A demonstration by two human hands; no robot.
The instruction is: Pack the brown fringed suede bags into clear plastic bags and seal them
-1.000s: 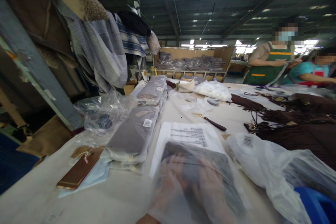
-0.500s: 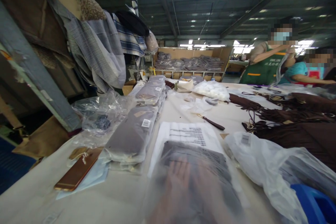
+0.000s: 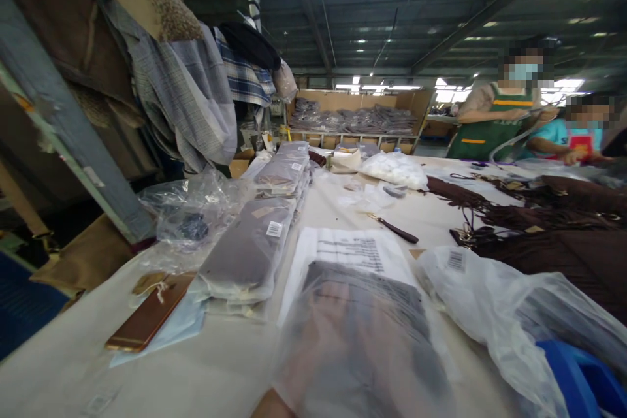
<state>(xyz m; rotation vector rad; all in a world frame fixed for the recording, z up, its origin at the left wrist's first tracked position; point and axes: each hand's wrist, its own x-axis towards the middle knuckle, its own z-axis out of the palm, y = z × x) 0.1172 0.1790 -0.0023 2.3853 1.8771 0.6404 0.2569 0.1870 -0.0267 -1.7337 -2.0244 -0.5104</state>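
A cloudy clear plastic bag (image 3: 362,366) lies in front of me with a flat dark grey fabric item (image 3: 392,290) inside. My left hand (image 3: 321,323) shows blurred through the plastic, fingers stretched out over the grey item. My right hand (image 3: 385,330) is beside it, also behind the plastic; its fingers are too smeared to make out. Both hands appear to be inside the bag. Beneath the bag's far end is a white printed sheet (image 3: 345,245). To the left stand stacks of bagged grey items (image 3: 245,248) with barcode labels.
A brown phone (image 3: 151,313) rests on light blue paper at left. Crumpled plastic (image 3: 196,202) is behind it. At right are a white plastic bag (image 3: 490,294), a blue container (image 3: 578,372) and dark brown bags (image 3: 553,248). A brown strap (image 3: 396,230) lies mid-table. Two co-workers stand or sit beyond.
My hands stay under the plastic and have shifted slightly, showing less clearly now. A brown patch has appeared at the bottom edge. The co-worker in the green apron has lowered their hands.
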